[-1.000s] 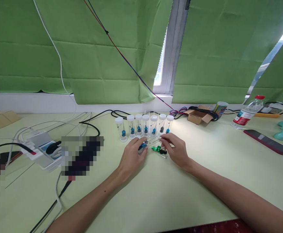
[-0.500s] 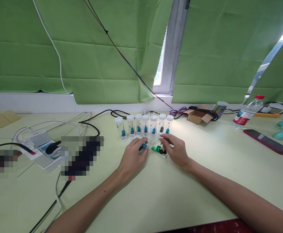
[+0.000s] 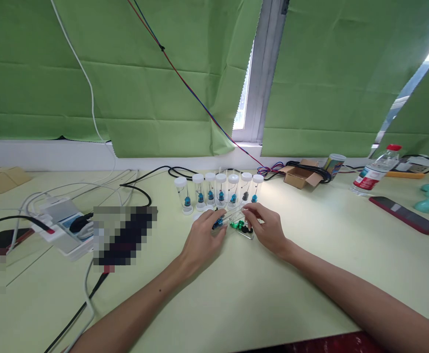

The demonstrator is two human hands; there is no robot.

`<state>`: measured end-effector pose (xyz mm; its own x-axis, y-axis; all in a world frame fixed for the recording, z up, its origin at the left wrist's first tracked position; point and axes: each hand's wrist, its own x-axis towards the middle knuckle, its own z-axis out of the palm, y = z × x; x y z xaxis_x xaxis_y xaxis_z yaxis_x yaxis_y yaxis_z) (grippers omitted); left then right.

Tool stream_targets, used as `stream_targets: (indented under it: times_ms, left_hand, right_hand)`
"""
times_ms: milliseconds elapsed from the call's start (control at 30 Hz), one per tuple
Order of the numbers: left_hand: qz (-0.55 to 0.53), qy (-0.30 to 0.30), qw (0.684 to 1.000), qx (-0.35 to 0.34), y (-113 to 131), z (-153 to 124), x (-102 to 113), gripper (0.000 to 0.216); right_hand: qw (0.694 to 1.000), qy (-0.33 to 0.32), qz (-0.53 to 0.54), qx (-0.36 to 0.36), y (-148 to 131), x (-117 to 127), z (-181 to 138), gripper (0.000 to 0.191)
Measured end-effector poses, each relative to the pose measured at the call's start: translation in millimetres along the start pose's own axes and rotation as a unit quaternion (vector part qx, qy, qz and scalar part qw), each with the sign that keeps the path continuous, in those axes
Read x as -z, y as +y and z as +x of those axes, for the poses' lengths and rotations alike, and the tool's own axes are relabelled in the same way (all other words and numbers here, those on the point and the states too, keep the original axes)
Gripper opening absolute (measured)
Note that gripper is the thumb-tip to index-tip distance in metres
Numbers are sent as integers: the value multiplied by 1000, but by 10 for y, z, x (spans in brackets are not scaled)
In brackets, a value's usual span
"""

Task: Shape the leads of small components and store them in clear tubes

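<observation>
Between the thumb and fingers of my left hand (image 3: 205,235) is a small blue piece (image 3: 218,223), partly covered by the fingertips. The fingertips of my right hand (image 3: 266,223) are pinched together at the end of something thin and clear or metallic, too fine to name. It spans the gap between both hands. Below, small green pieces (image 3: 237,225) and black pieces (image 3: 248,229) lie on the table near a thin metal rod (image 3: 246,236). Behind my hands stand several clear tubes with white caps (image 3: 221,189), each with a blue or dark piece on a thin stem inside.
On the left are a white box (image 3: 62,225) and tangled cables (image 3: 89,289). To the right lie an open cardboard box (image 3: 300,177), a can (image 3: 334,165), a red-capped bottle (image 3: 372,174), a dark red phone-like object (image 3: 406,214) and pale green round things (image 3: 426,203).
My left hand has shifted very slightly to the right, with the blue piece at its fingertips. My right hand stays almost still, and the tubes stand where they were.
</observation>
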<state>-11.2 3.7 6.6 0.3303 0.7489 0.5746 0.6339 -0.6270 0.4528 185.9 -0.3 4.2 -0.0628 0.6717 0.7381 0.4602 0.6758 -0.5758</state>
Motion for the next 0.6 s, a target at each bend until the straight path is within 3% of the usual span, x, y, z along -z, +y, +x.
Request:
stream_targets:
  times_ms: [400, 600]
  left_hand:
    - [-9, -2, 1000, 0, 24, -9, -2, 30]
    - [-13, 28, 999, 24, 4, 10, 1, 29]
  right_hand:
    - [1000, 0, -11, 8, 16, 6, 5, 16]
    - [1000, 8, -11, 7, 7, 15, 7, 18]
